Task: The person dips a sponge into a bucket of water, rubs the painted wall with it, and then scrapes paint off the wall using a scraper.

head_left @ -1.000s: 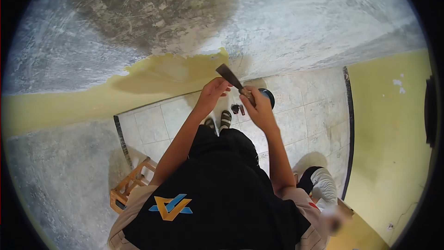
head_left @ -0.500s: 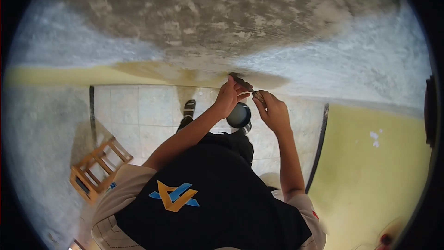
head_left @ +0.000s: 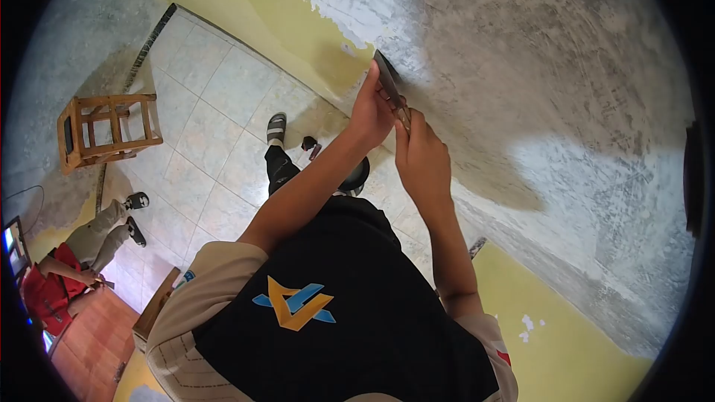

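A scraper (head_left: 389,78) with a flat dark metal blade and a wooden handle is held up close to the wall (head_left: 477,89). My right hand (head_left: 424,156) is closed around its handle. Along the blade lies my left hand (head_left: 370,113), thumb up one side and fingers curled behind it. The blade tip is near the border between yellow paint (head_left: 328,37) and bare grey plaster; whether it touches the wall I cannot tell. Below my left forearm a dark round container (head_left: 359,173) is partly hidden.
Pale tiles (head_left: 201,134) cover the floor, with a small dark object (head_left: 309,144) near my foot. A wooden stool (head_left: 112,130) stands at left. Farther down, a person in red (head_left: 56,294) is beside a reddish-brown tabletop (head_left: 97,339).
My view has swung round, bringing the yellow wall patch and the person in red into sight. Both hands, with the scraper, appear higher in view, and the blade's broad side shows more.
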The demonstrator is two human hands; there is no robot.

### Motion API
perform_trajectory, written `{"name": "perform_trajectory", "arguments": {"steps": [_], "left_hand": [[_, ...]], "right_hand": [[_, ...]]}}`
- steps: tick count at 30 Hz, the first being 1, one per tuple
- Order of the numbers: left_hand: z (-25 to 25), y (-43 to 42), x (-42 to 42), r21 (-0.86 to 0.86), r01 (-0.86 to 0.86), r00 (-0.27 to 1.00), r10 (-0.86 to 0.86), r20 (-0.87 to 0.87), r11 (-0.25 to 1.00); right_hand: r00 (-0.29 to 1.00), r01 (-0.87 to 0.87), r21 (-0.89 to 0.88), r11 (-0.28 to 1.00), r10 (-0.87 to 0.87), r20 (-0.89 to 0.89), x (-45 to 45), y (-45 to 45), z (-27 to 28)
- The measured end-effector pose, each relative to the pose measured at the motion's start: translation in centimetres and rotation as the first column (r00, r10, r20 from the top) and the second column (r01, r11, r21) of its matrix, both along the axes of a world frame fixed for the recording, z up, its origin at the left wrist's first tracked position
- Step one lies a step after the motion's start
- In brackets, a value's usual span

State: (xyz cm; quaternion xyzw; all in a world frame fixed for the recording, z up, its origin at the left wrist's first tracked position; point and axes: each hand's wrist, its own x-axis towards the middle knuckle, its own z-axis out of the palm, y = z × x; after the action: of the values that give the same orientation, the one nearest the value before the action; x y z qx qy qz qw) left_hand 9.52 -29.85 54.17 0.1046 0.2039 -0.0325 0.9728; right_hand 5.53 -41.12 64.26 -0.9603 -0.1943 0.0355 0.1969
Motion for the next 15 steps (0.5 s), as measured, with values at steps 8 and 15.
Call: {"name": "perform_trajectory", "arguments": {"steps": [8,15], "left_hand": [[0.0,0.2,0.0,0.134,-0.020,0.996,0.031,-0.082,0.991],[-0.2,3.5,1.5,0.197,-0.074,0.983,0.106,-0.153,0.978]], "right_hand": [[0.998,0.037,0.097,0.995,-0.041,0.045,0.0,1.3,-1.1],[0.998,0.010,0.099,0.995,-0.016,0.055,1.9,4.1,-2.7]]}}
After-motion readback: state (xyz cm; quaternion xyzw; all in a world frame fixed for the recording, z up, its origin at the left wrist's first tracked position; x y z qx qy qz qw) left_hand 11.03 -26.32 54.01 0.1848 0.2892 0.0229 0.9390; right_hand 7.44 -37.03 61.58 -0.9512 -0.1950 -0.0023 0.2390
